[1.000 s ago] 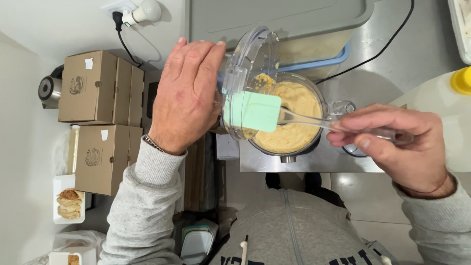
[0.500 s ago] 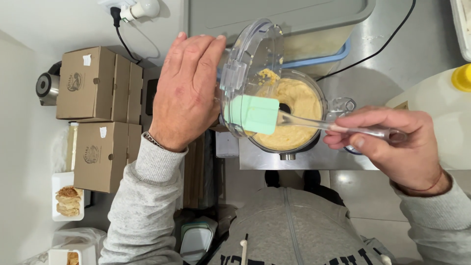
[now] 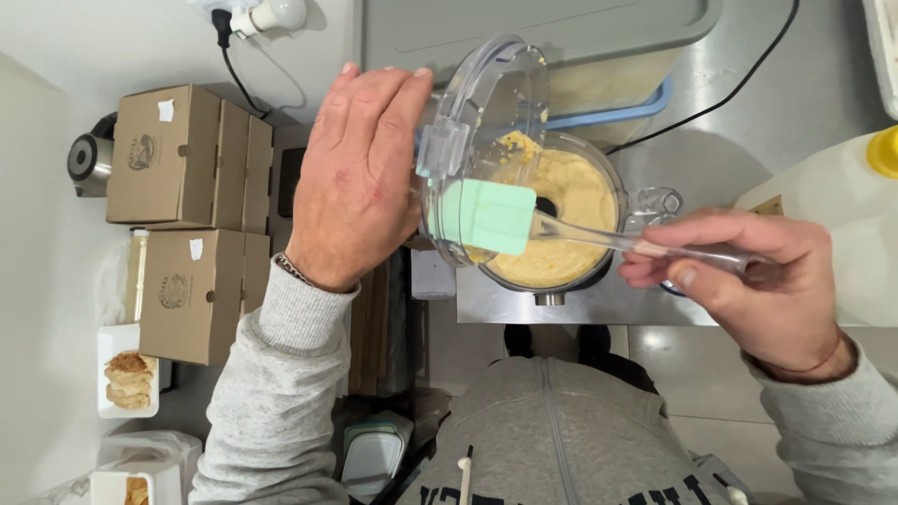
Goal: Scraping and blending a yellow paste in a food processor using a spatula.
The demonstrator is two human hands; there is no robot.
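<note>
1. Spatula point(image 3: 524, 223) lies almost level across our view, its long axis running left to right: the pale green blade points left and the clear handle runs right into our right hand point(image 3: 748, 290).
2. We grip that handle between thumb and curled fingers, and the blade rests against the inside of the clear lid point(image 3: 486, 140), over the left rim of the bowl point(image 3: 561, 224).
3. Our left hand point(image 3: 360, 173) is flat, fingers straight, pressed on the outer face of the lid, which stands tilted on edge beside the bowl of yellow paste.
4. We see the bowl on a steel counter point(image 3: 795, 103); a black cable crosses the counter, and a grey tub stands behind the bowl.
5. Brown boxes point(image 3: 187, 215) are stacked on the left, below a wall plug.
6. Compared with half a second ago, the blade sits at nearly the same spot, and both hands hold as before.
</note>
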